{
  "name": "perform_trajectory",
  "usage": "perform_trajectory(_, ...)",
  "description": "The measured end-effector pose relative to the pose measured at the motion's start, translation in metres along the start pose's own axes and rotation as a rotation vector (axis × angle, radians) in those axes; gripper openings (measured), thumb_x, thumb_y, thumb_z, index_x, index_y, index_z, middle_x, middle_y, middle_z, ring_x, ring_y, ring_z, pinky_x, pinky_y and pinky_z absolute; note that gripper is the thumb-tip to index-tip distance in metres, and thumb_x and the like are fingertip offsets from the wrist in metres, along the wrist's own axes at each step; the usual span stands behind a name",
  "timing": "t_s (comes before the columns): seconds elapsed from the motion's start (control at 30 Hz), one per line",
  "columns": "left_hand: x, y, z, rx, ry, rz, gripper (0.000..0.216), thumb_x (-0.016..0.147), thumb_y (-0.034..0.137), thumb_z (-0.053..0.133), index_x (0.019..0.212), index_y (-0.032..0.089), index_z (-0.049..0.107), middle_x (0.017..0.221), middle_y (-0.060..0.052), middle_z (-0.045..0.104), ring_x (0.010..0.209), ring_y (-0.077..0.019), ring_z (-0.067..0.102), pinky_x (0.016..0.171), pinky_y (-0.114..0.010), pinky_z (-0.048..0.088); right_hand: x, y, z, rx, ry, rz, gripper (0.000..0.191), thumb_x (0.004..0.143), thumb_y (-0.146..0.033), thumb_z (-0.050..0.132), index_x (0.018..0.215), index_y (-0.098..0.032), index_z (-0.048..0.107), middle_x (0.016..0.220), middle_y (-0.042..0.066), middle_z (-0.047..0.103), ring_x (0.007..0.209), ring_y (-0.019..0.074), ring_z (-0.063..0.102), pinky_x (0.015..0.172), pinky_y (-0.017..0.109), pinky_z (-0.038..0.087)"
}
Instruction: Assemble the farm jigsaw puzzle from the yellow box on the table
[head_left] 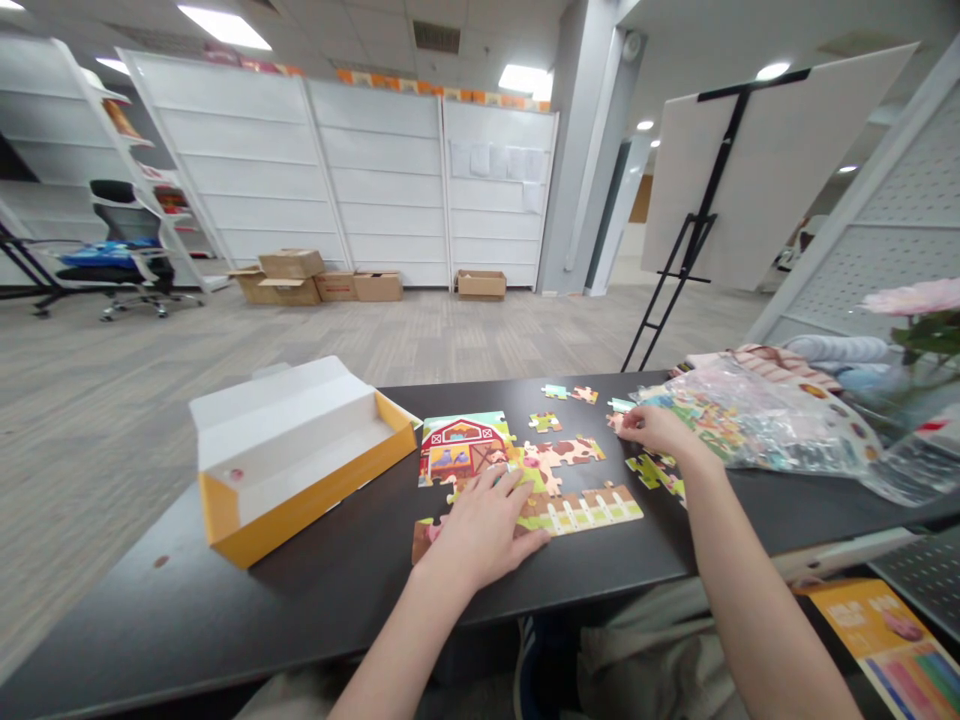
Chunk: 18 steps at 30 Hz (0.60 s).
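A partly joined jigsaw puzzle [465,436] lies on the black table, showing a red barn, a spotted cow and a white fence. My left hand [487,520] rests palm down over its lower middle, fingers spread, covering some of the picture. To the right, my right hand [666,432] pinches a pinkish puzzle piece [614,421] at the tabletop. A pale blue piece [621,405] lies just behind it. Loose pieces include a green one [545,422], a blue-green one [556,391] and a brown-pink one [585,395]. Several green pieces [654,472] lie below my right hand.
An open yellow-and-white box [315,500] stands at the left of the table [337,590]. Clear plastic packaging [772,420] with colourful contents lies at the right, near pink flowers [919,298]. An easel [701,215] stands beyond the table. Cardboard boxes [292,265] sit along the shelving.
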<state>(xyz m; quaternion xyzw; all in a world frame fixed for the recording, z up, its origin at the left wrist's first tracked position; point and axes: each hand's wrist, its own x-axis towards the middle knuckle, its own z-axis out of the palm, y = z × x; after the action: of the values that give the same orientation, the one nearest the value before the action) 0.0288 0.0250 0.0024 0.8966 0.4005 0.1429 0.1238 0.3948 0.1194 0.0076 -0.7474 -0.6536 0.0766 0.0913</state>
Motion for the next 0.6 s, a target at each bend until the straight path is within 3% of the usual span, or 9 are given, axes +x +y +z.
perform_trajectory(0.13, 0.000, -0.001, 0.001, 0.005, 0.007, 0.007, 0.052, 0.092, 0.057, 0.057, 0.132, 0.023, 0.060, 0.146, -0.006, 0.057, 0.137, -0.0325, 0.045, 0.115, -0.050, 0.038, 0.002, 0.006, 0.003, 0.059, 0.032, -0.006, 0.019, 0.072, -0.035, 0.076, 0.081, -0.020, 0.069, 0.086, 0.008, 0.076, 0.078, 0.0226, 0.070, 0.065, 0.028, 0.047)
perform_trajectory(0.27, 0.000, 0.000, 0.000, 0.005, 0.009, 0.004, 0.053, 0.092, 0.057, 0.058, 0.133, 0.023, 0.060, 0.146, -0.006, 0.057, 0.137, -0.0326, 0.045, 0.116, -0.051, 0.038, 0.001, 0.006, 0.003, 0.245, 0.018, -0.026, 0.041, 0.062, -0.032, 0.084, 0.097, -0.020, 0.066, 0.080, 0.004, 0.072, 0.069, 0.0191, 0.067, 0.060, 0.026, 0.048)
perform_trajectory(0.4, -0.001, 0.002, -0.004, 0.001, 0.002, 0.002, 0.052, 0.092, 0.055, 0.059, 0.132, 0.023, 0.061, 0.145, -0.007, 0.058, 0.136, -0.0327, 0.046, 0.117, -0.051, 0.036, -0.006, -0.002, -0.005, 0.472, -0.074, -0.118, 0.044, 0.067, -0.040, 0.080, 0.102, -0.019, 0.064, 0.078, 0.002, 0.068, 0.069, 0.0178, 0.066, 0.061, 0.026, 0.050)
perform_trajectory(0.6, -0.001, 0.004, -0.005, 0.006, 0.013, 0.011, 0.050, 0.091, 0.055, 0.060, 0.129, 0.022, 0.062, 0.141, -0.007, 0.060, 0.135, -0.0320, 0.047, 0.117, -0.050, 0.036, -0.025, -0.034, -0.021, 0.778, -0.208, -0.282, 0.050, 0.074, -0.055, 0.076, 0.106, -0.019, 0.064, 0.097, 0.007, 0.072, 0.081, 0.0198, 0.068, 0.072, 0.032, 0.054)
